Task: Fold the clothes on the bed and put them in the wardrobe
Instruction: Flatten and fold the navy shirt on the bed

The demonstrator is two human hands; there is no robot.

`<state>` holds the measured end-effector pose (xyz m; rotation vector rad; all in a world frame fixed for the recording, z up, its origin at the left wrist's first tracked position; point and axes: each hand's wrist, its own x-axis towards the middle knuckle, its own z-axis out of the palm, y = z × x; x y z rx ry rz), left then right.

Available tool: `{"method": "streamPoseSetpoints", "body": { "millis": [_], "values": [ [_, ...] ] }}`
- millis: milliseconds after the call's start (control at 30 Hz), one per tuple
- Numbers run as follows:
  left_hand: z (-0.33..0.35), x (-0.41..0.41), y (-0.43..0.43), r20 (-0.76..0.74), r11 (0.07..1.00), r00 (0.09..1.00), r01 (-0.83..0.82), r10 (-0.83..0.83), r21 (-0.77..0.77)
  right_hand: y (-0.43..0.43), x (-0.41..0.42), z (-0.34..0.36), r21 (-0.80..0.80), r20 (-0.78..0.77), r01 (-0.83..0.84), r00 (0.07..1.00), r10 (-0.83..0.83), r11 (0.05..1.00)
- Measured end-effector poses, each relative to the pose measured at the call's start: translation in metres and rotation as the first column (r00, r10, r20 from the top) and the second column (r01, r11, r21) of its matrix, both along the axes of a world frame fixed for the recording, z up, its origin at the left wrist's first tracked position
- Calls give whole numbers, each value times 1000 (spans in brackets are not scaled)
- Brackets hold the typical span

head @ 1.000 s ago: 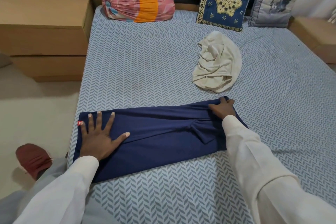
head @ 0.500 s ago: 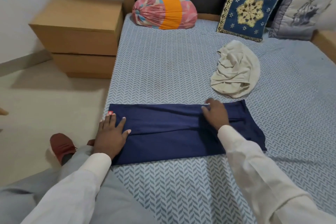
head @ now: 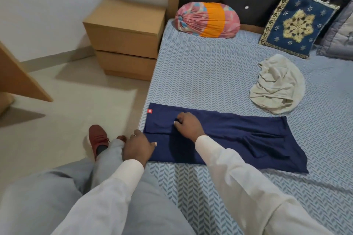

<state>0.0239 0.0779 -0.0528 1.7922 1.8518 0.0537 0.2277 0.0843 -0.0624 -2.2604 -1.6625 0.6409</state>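
A navy garment, folded into a long strip with a small red tag at its far left corner, lies across the near left part of the bed. My left hand is at the strip's near left corner, fingers curled around the edge and thumb on top. On the strip's left part my right hand rests with its fingertips curled into the cloth, and creases run out from them. A crumpled cream garment lies loose further back on the right.
A pink and orange bolster, a blue patterned cushion and a grey cushion line the headboard. A wooden bedside cabinet stands left of the bed. A slanted wooden panel is at far left. My red shoe is on the floor.
My right hand slid left along the navy strip from its right end to its left part. My left hand went from flat on top to the near left corner.
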Motion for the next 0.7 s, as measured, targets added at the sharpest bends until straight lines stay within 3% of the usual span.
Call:
{"method": "streamPoseSetpoints", "body": {
  "millis": [167,300,433,600,700],
  "values": [
    [6,-19,-4,-33,995,999,36,-39,-97,46,-71,13,-68,144,-11,989,20,998],
    [6,-22,-5,211,987,978,40,-6,-158,66,-111,18,-176,103,80,993,-62,981],
    [5,-17,-13,325,994,945,15,21,-108,77,-121,15,-227,97,125,990,-105,966],
    [15,-2,-29,441,998,896,27,-48,55,78,-79,25,-232,-232,201,939,-255,952],
    [16,14,-37,450,977,868,170,-211,130,59,-33,32,-266,-545,314,731,-411,911]
  ]
}}
